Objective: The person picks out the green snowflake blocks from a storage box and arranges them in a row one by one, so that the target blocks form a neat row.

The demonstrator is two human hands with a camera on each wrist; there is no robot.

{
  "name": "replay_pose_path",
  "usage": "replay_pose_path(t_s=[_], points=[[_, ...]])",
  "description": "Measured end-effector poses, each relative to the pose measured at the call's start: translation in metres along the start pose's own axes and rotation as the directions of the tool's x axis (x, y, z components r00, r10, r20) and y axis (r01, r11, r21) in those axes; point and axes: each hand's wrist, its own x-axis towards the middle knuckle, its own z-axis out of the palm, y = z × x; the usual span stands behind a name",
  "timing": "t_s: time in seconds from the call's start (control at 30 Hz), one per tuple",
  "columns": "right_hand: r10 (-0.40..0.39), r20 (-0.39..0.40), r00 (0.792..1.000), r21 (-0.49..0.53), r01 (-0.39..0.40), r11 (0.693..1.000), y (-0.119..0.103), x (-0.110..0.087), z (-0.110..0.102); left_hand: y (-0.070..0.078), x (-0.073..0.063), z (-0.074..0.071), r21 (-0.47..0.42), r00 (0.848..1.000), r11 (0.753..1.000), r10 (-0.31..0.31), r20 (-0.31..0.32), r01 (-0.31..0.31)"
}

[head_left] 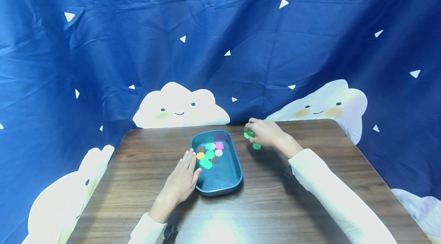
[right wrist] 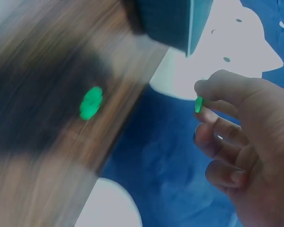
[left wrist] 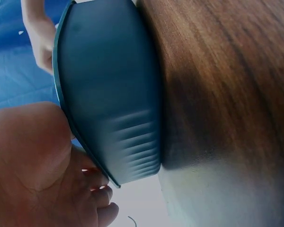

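Blue cloth (head_left: 248, 14) backs a table (head_left: 138, 171); the left hand (head_left: 180, 179), fingers straight, touches a tray (head_left: 218, 179); the right hand (head_left: 267, 132) pinches a green disc (right wrist: 199, 104).

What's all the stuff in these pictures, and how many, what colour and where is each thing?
Wood-grain table: one, brown, in front of the cloth
Rectangular, rounded-corner teal tub: one, teal, on the table
Small flower-shaped pieces: several, overlapping so hard to count; green, pink, yellow-orange, pale and brown, in the tub
Loose green flower-shaped piece: one, green, on the table right of the tub
Held green flower-shaped piece: one, green, pinched between fingers
Wrinkled blue cloth: one, blue with white clouds, triangles and "sweet", behind the table
Long sleeves: two, white, on both arms
Left hand: one, bare, at the tub's left rim
Right hand: one, bare, pinching the held piece
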Motion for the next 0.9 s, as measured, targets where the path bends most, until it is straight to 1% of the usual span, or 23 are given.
replay_pose_path(t_s=[0.13,0.27,0.4,0.5,0.73,0.9], points=[[0.031,-0.008,0.999,-0.001,-0.031,1.000,0.017,-0.013,0.003,-0.001,0.000,0.000,0.004,1.000,1.000,-0.007,0.011,0.007],[0.068,0.003,0.998,-0.013,-0.068,0.998,0.032,-0.025,0.009,-0.001,0.000,0.000,-0.003,1.000,1.000,-0.012,0.023,0.012],[0.097,0.017,0.995,-0.002,-0.097,0.995,0.042,-0.034,0.015,0.000,0.000,0.000,-0.005,1.000,1.000,-0.008,0.015,0.008],[0.111,0.031,0.993,0.012,-0.112,0.994,0.047,-0.038,0.021,0.000,0.000,0.001,-0.009,1.000,1.000,0.000,0.006,0.000],[0.138,0.062,0.989,0.019,-0.139,0.990,0.052,-0.040,0.036,-0.001,0.000,0.001,-0.002,0.999,1.000,-0.019,0.032,0.019],[0.163,0.103,0.981,0.025,-0.166,0.986,0.055,-0.043,0.046,-0.001,-0.001,0.000,-0.005,1.000,1.000,-0.006,0.016,0.006]])
